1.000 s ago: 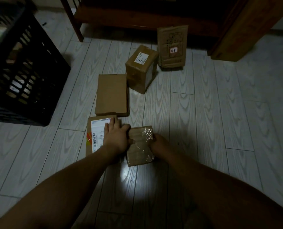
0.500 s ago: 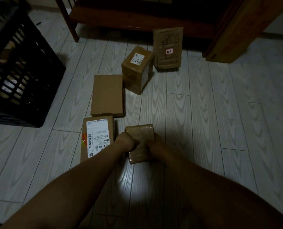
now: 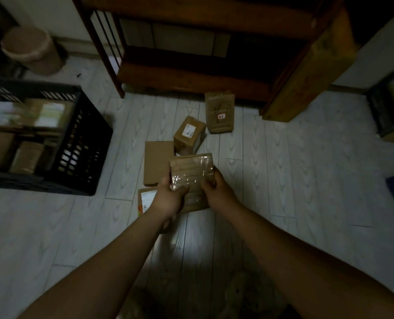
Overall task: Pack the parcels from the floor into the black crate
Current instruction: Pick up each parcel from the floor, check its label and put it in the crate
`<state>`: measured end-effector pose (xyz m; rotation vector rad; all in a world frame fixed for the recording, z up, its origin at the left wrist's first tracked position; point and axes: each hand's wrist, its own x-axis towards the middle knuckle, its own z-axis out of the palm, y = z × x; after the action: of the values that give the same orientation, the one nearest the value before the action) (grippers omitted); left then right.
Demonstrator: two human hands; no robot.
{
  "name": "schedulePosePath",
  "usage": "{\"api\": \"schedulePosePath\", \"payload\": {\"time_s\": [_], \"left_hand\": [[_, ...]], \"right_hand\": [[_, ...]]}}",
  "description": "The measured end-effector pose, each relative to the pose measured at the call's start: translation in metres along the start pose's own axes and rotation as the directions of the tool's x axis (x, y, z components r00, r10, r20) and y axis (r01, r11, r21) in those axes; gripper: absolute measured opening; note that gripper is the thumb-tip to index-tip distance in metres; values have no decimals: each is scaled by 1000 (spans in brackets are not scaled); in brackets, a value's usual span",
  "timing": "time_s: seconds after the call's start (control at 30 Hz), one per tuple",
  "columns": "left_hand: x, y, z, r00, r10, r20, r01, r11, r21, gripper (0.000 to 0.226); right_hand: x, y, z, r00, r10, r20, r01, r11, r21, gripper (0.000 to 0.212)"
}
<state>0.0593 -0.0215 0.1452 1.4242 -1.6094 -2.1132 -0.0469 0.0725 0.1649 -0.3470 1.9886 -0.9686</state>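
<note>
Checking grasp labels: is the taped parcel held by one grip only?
No. The left grip and right grip both hold the parcel, one on each side.

This is looking like a dim room in a home: a pale wood-grain plank floor [image 3: 283, 180] is running under a dark wooden shelf unit [image 3: 191, 74], and a small lidded bin [image 3: 30, 51] is standing against a plain wall [image 3: 60, 10].
</note>
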Motion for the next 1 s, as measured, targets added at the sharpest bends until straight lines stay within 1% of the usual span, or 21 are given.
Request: {"api": "schedulePosePath", "payload": {"time_s": [0.1,0.13,0.17,0.2,0.23,0.27,0.33,0.37,0.43,0.53,0.6,0.67,0.7,0.73,0.77,0.8,0.83,0.87,0.93,0.97,1.0], "left_hand": [[-74,96,-16,997,71,2,-71,997,6,58],[-101,125,-21,996,90,-19,-90,996,-5,60],[-128,154,-26,994,95,-43,-97,995,-24,68],[-152,174,-31,993,95,-64,-97,994,-40,72],[-178,197,-37,993,88,-73,-92,994,-54,71],[-204,218,-45,994,84,-63,-87,994,-60,65],[-247,250,-59,996,82,-19,-83,995,-59,52],[-266,265,-66,997,75,-2,-75,995,-66,50],[-296,292,-78,996,85,38,-82,995,-62,56],[-327,329,-92,986,142,92,-136,989,-65,71],[-344,353,-103,975,201,91,-200,980,-24,75],[-361,377,-117,962,255,102,-262,963,63,82],[-371,388,-125,958,258,122,-272,955,116,86],[-381,397,-133,958,244,150,-268,949,168,89],[-391,405,-140,961,222,165,-253,946,203,90],[-400,411,-145,962,217,164,-250,944,217,89],[-410,417,-149,963,231,139,-256,944,207,87],[-418,422,-151,961,262,92,-274,948,165,83],[-430,423,-158,947,313,-75,-315,949,-6,79],[-434,420,-162,942,304,-140,-317,945,-83,78],[-439,416,-165,945,285,-158,-305,945,-116,79]], "right_hand": [[-69,-86,-25,998,-64,-2,64,998,5,51],[-94,-114,-33,997,-72,-6,72,997,-1,50],[-119,-140,-40,996,-84,-9,84,996,-5,48],[-141,-162,-45,996,-94,-14,93,995,-18,47],[-166,-186,-50,994,-103,-18,103,994,-27,45],[-193,-211,-55,994,-109,-22,108,994,-32,44],[-240,-251,-61,992,-126,-30,125,992,-35,42],[-260,-267,-63,989,-143,-36,142,989,-30,40],[-290,-293,-64,979,-195,-54,195,981,-11,38],[-323,-320,-66,962,-266,-57,268,963,31,39],[-338,-335,-71,952,-301,-56,305,946,109,48],[-349,-353,-82,939,-327,-103,339,931,135,74],[-352,-362,-89,937,-329,-116,342,933,113,86],[-356,-370,-94,938,-333,-96,342,935,98,91],[-360,-378,-97,936,-350,-43,353,930,101,90],[-366,-384,-99,926,-377,23,371,920,128,82],[-372,-390,-99,911,-407,68,392,904,169,68],[-380,-395,-97,897,-436,73,412,885,216,55],[-396,-405,-89,891,-452,29,415,841,347,35],[-402,-408,-82,899,-437,10,392,817,423,25],[-408,-412,-74,909,-418,-1,365,792,490,16]]}}
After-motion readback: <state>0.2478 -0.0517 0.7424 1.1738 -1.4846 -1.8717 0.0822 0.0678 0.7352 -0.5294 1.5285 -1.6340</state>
